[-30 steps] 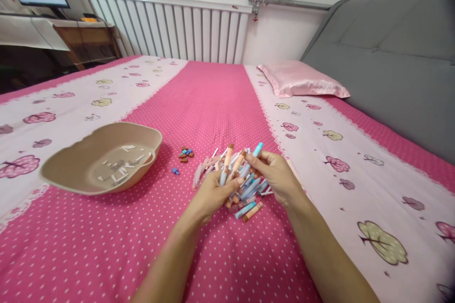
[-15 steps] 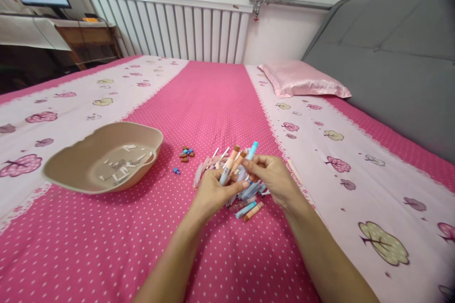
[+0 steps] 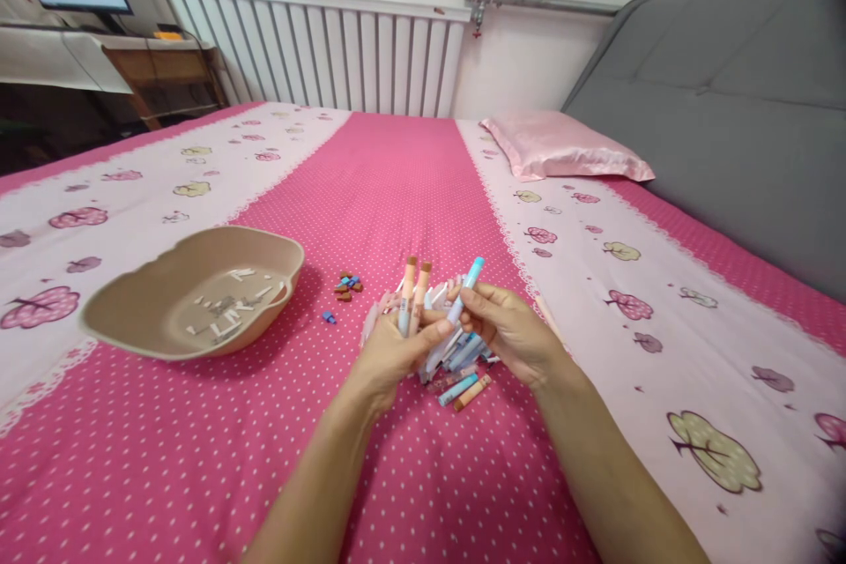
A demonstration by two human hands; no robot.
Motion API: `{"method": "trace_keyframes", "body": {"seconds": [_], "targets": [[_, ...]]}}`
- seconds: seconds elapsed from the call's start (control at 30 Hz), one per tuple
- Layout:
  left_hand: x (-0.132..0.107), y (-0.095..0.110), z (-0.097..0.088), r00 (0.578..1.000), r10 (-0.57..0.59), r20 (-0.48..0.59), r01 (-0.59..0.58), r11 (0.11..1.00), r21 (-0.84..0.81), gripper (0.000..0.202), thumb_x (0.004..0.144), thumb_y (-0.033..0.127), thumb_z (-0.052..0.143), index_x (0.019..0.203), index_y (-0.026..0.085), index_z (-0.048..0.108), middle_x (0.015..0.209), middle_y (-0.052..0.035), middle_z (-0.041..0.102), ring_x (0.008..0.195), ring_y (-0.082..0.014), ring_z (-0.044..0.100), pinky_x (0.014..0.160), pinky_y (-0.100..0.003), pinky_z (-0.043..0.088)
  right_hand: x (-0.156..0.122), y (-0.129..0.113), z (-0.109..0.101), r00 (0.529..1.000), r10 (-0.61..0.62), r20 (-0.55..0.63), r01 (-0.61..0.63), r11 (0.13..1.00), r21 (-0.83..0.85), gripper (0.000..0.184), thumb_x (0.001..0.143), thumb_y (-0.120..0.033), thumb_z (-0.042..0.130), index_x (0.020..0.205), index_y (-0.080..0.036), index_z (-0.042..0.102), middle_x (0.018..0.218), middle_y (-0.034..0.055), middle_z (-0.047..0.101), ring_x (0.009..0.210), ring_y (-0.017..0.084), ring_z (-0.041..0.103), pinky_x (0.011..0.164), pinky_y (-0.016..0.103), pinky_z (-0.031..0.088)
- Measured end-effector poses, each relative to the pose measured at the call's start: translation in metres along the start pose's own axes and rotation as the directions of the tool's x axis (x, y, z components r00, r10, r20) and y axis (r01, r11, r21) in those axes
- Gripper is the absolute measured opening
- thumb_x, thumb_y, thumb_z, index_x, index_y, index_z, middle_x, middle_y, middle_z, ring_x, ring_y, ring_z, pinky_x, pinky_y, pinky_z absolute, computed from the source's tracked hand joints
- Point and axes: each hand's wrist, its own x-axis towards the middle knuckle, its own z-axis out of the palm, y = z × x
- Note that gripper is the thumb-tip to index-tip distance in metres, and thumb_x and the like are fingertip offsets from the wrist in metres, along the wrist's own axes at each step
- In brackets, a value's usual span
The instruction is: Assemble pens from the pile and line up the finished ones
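Observation:
My left hand [image 3: 397,354] is closed around two peach, pen-like tubes [image 3: 415,293] with brown ends, which stand nearly upright. Between the fingers of my right hand [image 3: 506,322] is a pale blue, pen-like tube [image 3: 466,291] with a bright cyan end, tilted to the right. Its lower end meets my left thumb. Under both hands lies a pile of pink, white and bluish pen parts [image 3: 463,351], partly hidden by them. In front of the pile, a blue tube [image 3: 457,389] and a peach tube [image 3: 472,393] rest side by side on the bedspread.
A beige basin [image 3: 145,317] with several small white pieces [image 3: 231,315] stands on the left. Small brown and blue pieces [image 3: 347,285] lie between it and the pile. Farther back are a pink pillow [image 3: 561,145], a grey headboard [image 3: 727,97] and a radiator [image 3: 317,53].
The two peach tubes have shifted left and turned more upright in my left hand. My right hand now grips the blue tube, which has moved apart from them.

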Motion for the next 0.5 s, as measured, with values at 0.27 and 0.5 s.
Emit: {"method": "trace_keyframes", "body": {"seconds": [0.27, 0.5], "targets": [[-0.0006, 0.0013, 0.0014, 0.998, -0.054, -0.04, 0.052, 0.998, -0.036, 0.033, 0.058, 0.038, 0.079, 0.067, 0.011, 0.062, 0.054, 0.0, 0.059, 0.041, -0.0034, 0.042, 0.04, -0.016, 0.03, -0.0024, -0.0007, 0.0028, 1.0, -0.001, -0.003, 0.001, 0.999, -0.048, 0.033, 0.064, -0.038, 0.076, 0.084, -0.014, 0.069, 0.061, -0.002, 0.057, 0.056, 0.009, 0.053, 0.054, 0.022, 0.043], [-0.0002, 0.0027, 0.0017, 0.99, -0.139, -0.006, 0.138, 0.984, -0.115, 0.044, 0.065, 0.046, 0.073, 0.092, 0.012, 0.067, 0.062, -0.0033, 0.065, 0.041, -0.0051, 0.045, 0.035, -0.016, 0.024, 0.0004, -0.0021, 0.0004, 0.999, 0.032, -0.012, -0.031, 0.998, 0.056, 0.029, 0.066, -0.028, 0.074, 0.091, -0.016, 0.066, 0.07, -0.001, 0.061, 0.055, 0.007, 0.052, 0.055, 0.021, 0.044]]}}
